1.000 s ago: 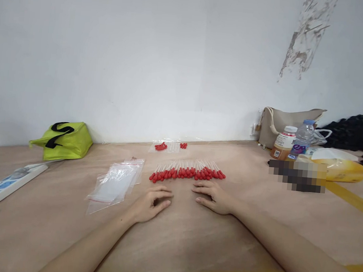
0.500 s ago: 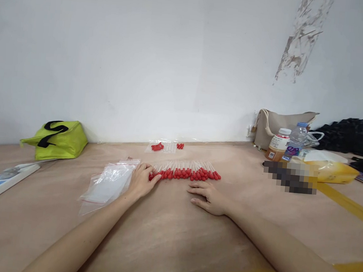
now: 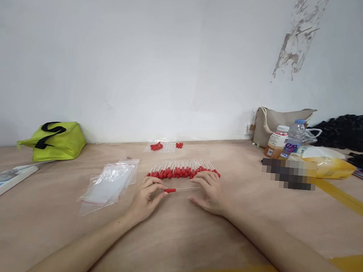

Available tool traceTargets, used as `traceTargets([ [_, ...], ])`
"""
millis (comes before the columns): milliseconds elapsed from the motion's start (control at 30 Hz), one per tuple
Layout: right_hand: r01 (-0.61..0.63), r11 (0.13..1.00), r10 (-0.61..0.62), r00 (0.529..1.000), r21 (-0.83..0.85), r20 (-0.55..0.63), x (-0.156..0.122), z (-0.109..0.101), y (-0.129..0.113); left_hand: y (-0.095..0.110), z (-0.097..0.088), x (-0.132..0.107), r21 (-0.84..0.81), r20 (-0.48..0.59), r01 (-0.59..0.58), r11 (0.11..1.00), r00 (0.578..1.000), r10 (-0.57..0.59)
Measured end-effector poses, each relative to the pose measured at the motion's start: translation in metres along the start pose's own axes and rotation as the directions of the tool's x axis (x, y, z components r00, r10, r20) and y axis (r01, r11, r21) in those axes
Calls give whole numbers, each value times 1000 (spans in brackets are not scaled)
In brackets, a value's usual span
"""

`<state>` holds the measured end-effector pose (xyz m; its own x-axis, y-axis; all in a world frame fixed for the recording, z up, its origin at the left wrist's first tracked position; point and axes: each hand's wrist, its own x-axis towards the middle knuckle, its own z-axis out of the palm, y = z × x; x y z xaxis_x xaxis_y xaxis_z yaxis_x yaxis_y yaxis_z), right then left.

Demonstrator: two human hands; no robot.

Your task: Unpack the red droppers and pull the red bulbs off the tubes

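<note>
Both hands lie low over the middle of the tabletop [image 3: 191, 238], a little apart, with a single dropper [image 3: 181, 190] lying crosswise between them. The left hand [image 3: 144, 197] pinches the dropper's red bulb end between thumb and fingertips. The right hand [image 3: 210, 193] is spread palm down at the clear tip end; the tip reaches in between its thumb and forefinger, but I cannot tell whether it grips the tube or only touches it. Just beyond the hands, toward the far edge, runs a row of droppers [image 3: 181, 171], red bulbs facing the person, and the right hand's fingertips touch the row's right end. Left of the left hand lies a pile of clear zip bags [image 3: 109, 184]. At the far edge by the wall sits a filled bag [image 3: 164, 146] with red bulbs showing inside. A green tote [image 3: 54, 142] stands at the far left, with a power strip [image 3: 4, 177] in front of it. Toward the far right corner stand a beige bag [image 3: 280, 121], two bottles [image 3: 284, 140] and a yellow packet [image 3: 336, 167].
</note>
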<state>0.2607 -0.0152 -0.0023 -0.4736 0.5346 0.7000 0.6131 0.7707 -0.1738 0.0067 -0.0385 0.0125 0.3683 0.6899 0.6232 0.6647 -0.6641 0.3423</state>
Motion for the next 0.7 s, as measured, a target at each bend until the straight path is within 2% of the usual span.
traceTargets([
  [100,51,998,-46,993,-41,105,2,2,-8,-2,9,-2,-7,18,-49,999,999,49],
  [300,41,998,-33,986,-45,165,6,14,-12,-5,11,-1,-27,21,-92,995,996,92],
  [467,36,999,-31,988,-33,150,7,15,-18,3,11,-1,-17,67,-88,996,994,89],
  [700,117,993,-114,989,-29,96,6,15,-25,2,15,-1,121,141,-124,985,984,107],
])
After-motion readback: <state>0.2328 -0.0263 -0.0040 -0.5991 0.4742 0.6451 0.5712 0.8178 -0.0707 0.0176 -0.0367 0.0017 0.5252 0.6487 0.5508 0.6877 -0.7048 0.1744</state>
